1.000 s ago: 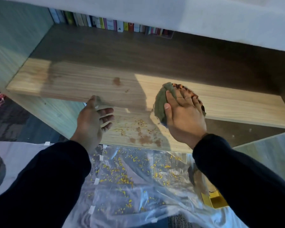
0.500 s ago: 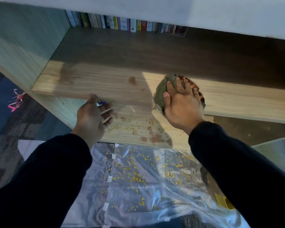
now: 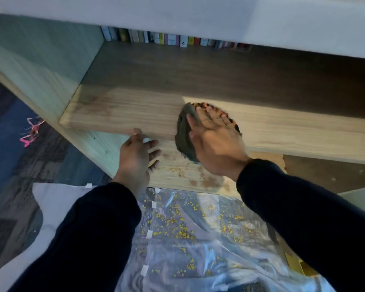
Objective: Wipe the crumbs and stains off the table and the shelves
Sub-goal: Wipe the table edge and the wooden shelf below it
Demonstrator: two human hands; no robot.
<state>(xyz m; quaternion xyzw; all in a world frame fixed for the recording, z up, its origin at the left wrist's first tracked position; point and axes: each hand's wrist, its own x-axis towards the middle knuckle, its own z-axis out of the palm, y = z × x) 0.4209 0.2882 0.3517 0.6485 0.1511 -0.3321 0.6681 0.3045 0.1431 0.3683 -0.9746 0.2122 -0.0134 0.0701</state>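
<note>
My right hand (image 3: 214, 135) lies flat, fingers straight, pressing a grey-green cloth (image 3: 183, 135) with an orange-patterned edge onto the front of the upper wooden shelf (image 3: 118, 110). My left hand (image 3: 136, 157) hangs just under that shelf's front edge with its fingers spread and its thumb touching the edge; it holds nothing. The lower shelf (image 3: 177, 173) below carries yellow crumbs (image 3: 174, 170) and brown stains (image 3: 207, 183). The cloth hides whatever lies beneath it.
A clear plastic sheet (image 3: 188, 253) taped to the floor below is strewn with yellow crumbs. A row of books (image 3: 173, 40) stands at the back of the upper shelf. The shelf's side panel (image 3: 40, 66) rises at left. Pink ribbon scraps (image 3: 31, 131) lie on the dark floor.
My right hand has slid the cloth leftward along the upper shelf over the brown spot there. My left hand stays under the shelf edge. My view has shifted left.
</note>
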